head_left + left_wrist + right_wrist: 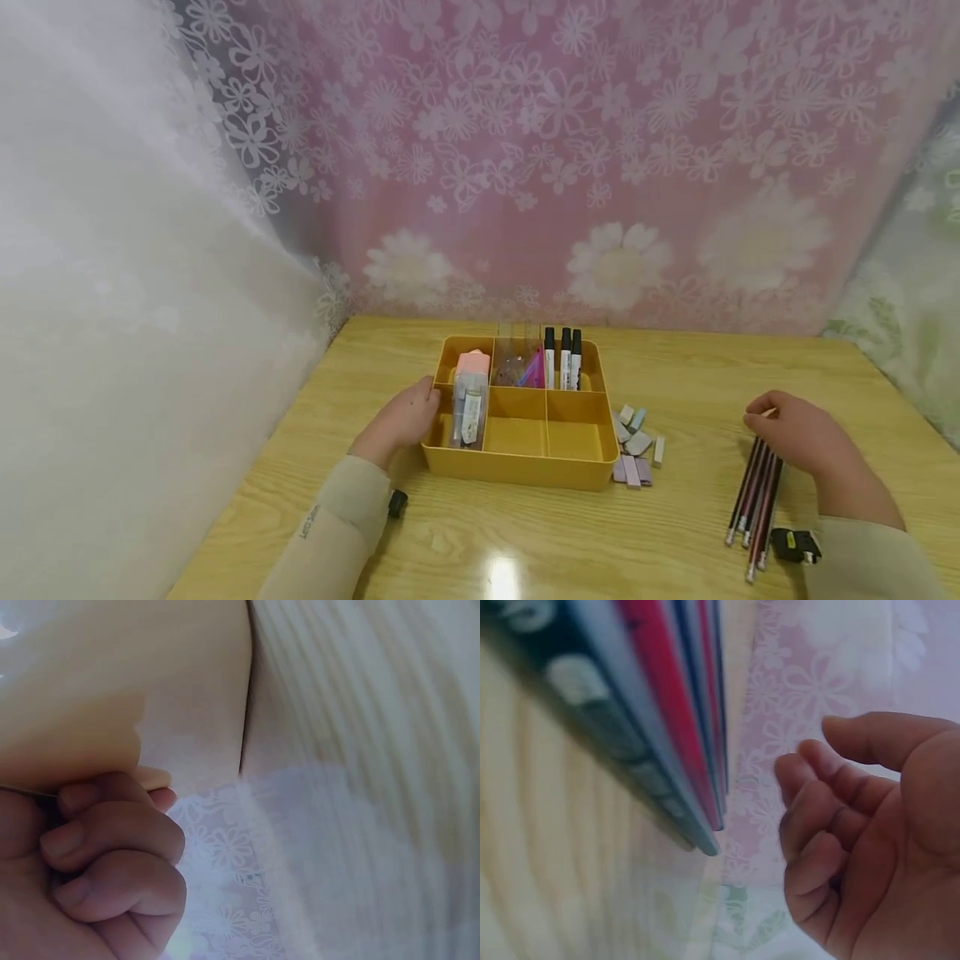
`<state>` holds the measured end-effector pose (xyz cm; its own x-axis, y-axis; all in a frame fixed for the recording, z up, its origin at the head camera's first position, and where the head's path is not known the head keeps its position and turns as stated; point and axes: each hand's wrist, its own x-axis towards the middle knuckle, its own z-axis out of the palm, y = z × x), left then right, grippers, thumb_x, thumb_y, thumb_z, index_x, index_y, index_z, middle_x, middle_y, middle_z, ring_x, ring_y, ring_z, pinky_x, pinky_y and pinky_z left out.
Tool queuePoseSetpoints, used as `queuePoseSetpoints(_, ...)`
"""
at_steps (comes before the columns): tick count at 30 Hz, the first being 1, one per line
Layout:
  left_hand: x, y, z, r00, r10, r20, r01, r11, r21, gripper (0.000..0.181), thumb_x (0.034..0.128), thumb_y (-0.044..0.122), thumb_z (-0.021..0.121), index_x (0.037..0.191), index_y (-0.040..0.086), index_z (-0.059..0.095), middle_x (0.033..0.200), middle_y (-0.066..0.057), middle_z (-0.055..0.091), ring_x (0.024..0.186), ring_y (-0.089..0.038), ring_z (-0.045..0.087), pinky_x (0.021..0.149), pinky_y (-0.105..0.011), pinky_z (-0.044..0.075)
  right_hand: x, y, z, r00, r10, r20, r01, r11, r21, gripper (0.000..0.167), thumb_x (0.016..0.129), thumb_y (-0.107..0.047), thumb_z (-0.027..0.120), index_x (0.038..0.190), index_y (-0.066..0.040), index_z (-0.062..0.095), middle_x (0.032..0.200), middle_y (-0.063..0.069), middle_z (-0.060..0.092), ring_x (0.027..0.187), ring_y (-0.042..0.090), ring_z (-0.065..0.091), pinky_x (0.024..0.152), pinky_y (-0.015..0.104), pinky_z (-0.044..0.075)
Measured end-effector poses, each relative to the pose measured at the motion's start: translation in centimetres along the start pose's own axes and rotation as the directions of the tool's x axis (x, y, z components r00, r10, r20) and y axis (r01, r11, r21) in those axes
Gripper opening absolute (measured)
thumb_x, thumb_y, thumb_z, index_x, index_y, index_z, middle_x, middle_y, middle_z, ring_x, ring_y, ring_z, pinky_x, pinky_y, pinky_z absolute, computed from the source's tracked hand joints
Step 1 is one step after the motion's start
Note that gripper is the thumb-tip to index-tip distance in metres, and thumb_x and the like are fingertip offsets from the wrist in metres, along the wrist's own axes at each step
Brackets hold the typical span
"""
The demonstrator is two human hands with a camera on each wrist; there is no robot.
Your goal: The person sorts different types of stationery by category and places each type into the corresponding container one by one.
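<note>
My left hand [405, 417] grips the left wall of a yellow compartment organizer [517, 468]; in the left wrist view its fingers [120, 840] curl at the organizer's edge. Over on the right, my right hand [798, 433] hovers at the far end of a bundle of pencils [757, 508] lying on the table. The right wrist view shows that hand's fingers [810, 817] loosely bent, apart from the dark and red pencils [660, 697], with nothing held. Black-capped markers [565, 358] stand in the organizer's back right compartment. A pink-topped item [472, 362] and a clear packet [470, 412] occupy its left side.
Several small erasers [637, 443] lie against the organizer's right side. Clear and pink plastic pieces [532, 367] sit in the back middle compartment. A flowered curtain [525, 208] hangs behind the wooden table [690, 375], and a pale sheet [150, 292] along its left.
</note>
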<state>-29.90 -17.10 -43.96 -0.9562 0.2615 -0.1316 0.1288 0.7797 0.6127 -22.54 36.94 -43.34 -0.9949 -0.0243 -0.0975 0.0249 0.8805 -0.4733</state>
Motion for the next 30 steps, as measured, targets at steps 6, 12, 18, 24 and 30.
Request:
queuePoseSetpoints(6,-0.2,-0.6,0.0,0.999,-0.039,0.009,0.039,0.999,-0.034,0.05,0.112,0.03,0.027,0.15,0.0,0.039,0.147,-0.017,0.05,0.136,-0.033,0.047,0.113,-0.054,0.034,0.6,0.3,1.3,0.997,-0.007,0.071,0.007,1.0,-0.006,0.039,0.104,-0.029,0.053,0.117,0.007,0.058,0.097,0.017,0.065,0.075,0.024,0.054,0.063,0.042,0.046)
queuePoseSetpoints(12,0.2,-0.5,0.0,0.999,-0.038,0.01,0.038,0.998,-0.041,0.052,0.1119,0.032,0.025,0.152,0.001,0.038,0.15,-0.016,0.047,0.138,-0.033,0.044,0.114,-0.054,0.033,0.7,0.7,1.2,0.997,-0.002,0.08,0.003,1.0,-0.01,0.035,0.103,-0.024,0.056,0.113,0.009,0.059,0.1,0.021,0.065,0.08,0.028,0.061,0.066,0.047,0.05)
queuePoseSetpoints(18,0.3,-0.4,0.1,0.999,-0.034,0.012,0.034,0.997,-0.067,0.052,0.1118,0.033,0.024,0.152,0.002,0.038,0.15,-0.015,0.047,0.138,-0.032,0.045,0.114,-0.054,0.033,0.7,0.8,1.6,0.996,-0.018,0.086,0.018,1.0,0.011,0.029,0.099,-0.02,0.062,0.11,0.007,0.061,0.097,0.018,0.065,0.077,0.025,0.061,0.066,0.044,0.051)
queuePoseSetpoints(24,0.3,-0.3,0.1,1.0,-0.021,0.017,0.022,0.996,-0.087,0.051,0.112,0.032,0.025,0.151,0.002,0.038,0.149,-0.015,0.048,0.137,-0.032,0.045,0.113,-0.053,0.034,0.5,0.2,2.1,0.989,-0.073,0.126,0.067,0.997,0.047,0.016,0.098,-0.019,0.065,0.097,-0.003,0.064,0.086,0.006,0.063,0.067,0.021,0.057,0.063,0.038,0.046)
queuePoseSetpoints(30,0.3,-0.1,0.1,1.0,-0.016,0.017,0.017,0.996,-0.092,0.051,0.1116,0.032,0.025,0.151,0.002,0.039,0.148,-0.016,0.049,0.137,-0.032,0.045,0.113,-0.053,0.034,0.3,-0.6,2.4,0.984,-0.059,0.169,0.046,0.996,0.076,0.016,0.098,-0.015,0.064,0.087,-0.006,0.056,0.08,0.004,0.059,0.063,0.021,0.062,0.061,0.036,0.048)
